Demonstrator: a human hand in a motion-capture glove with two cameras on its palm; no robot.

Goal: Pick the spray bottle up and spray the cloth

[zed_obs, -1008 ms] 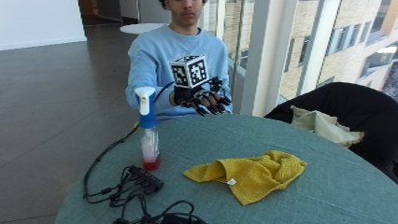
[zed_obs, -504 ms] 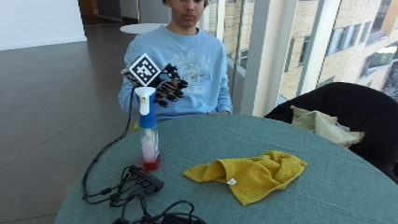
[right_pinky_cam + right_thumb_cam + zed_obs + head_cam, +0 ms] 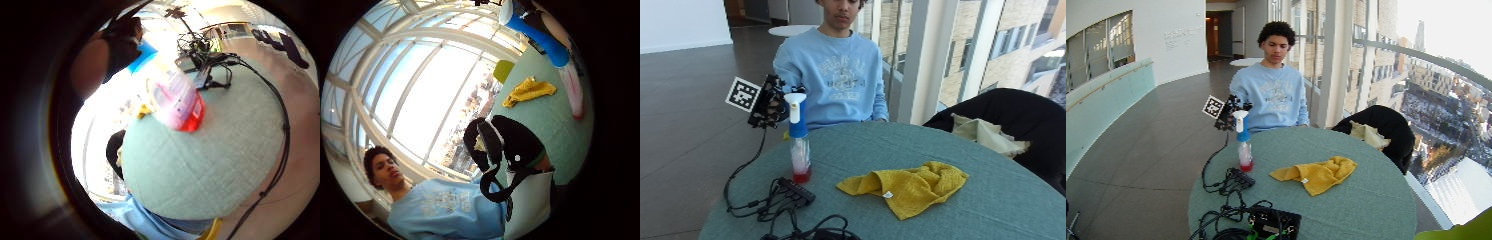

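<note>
A spray bottle [image 3: 798, 150] stands upright on the round green table [image 3: 1013, 200], near its left edge. It has a white head, a blue neck and a clear body with red liquid at the bottom. My gloved right hand [image 3: 770, 102] hovers beside the bottle's head, on the side away from the cloth, fingers spread toward the neck. I cannot tell whether they touch it. The bottle [image 3: 175, 100] fills much of the little finger side palm view, and its blue neck [image 3: 545, 42] shows in the thumb side view. A crumpled yellow cloth [image 3: 906, 185] lies mid-table, also seen as cloth [image 3: 527, 91].
Black cables and a power strip [image 3: 796, 190] lie on the table just in front of the bottle. A black box [image 3: 1272, 222] sits at the table's near edge. A black chair [image 3: 1013, 115] with a beige cloth stands at the far right.
My gloved hand has swung from in front of the chest across behind the bottle's head to its other side, ending close to the neck. Bottle and cloth have not moved.
</note>
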